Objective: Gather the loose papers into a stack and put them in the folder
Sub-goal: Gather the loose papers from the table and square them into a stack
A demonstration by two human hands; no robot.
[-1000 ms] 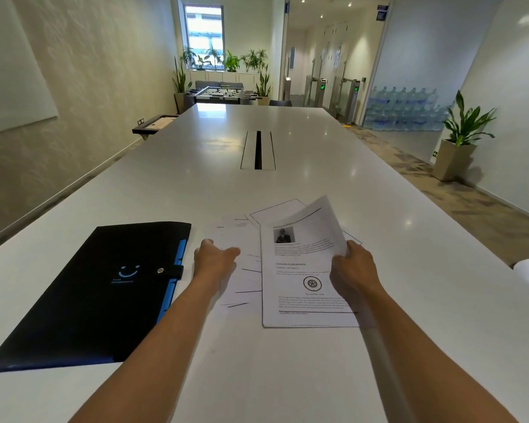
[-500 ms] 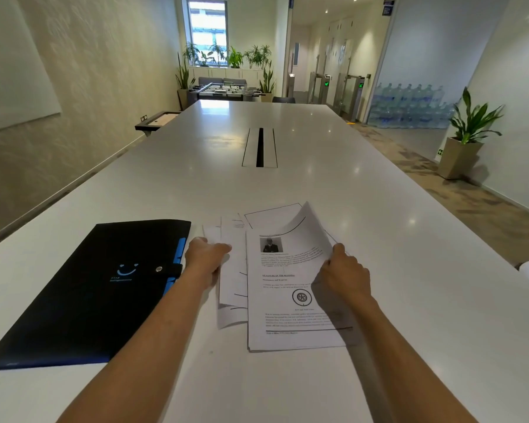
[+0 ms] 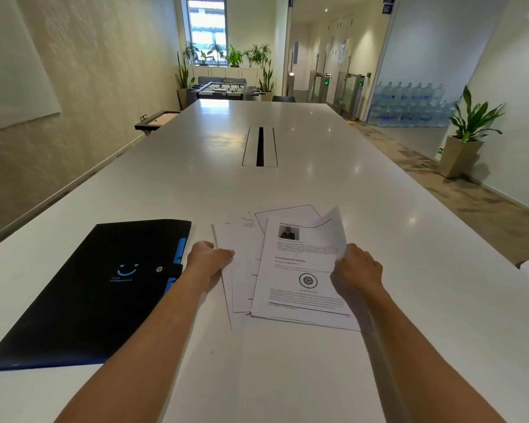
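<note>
Papers [image 3: 290, 270]: loose printed sheets, fanned and overlapping, flat on the white table [image 3: 287, 377]; top sheet's far right corner curled upward. Folder [image 3: 104, 288]: black, blue-edged, strap snapped closed, lying just left of the papers, not touching them. Left hand [image 3: 206, 259]: at the papers' left edge, fingers curled onto the sheets. Right hand [image 3: 358, 270]: at the papers' right edge, fingers pinching the top sheet's lifted margin.

No legible text: print on top sheet [image 3: 300, 270] too blurred; folder [image 3: 98, 288] at 9 o'clock, smile logo, wording unreadable.
</note>
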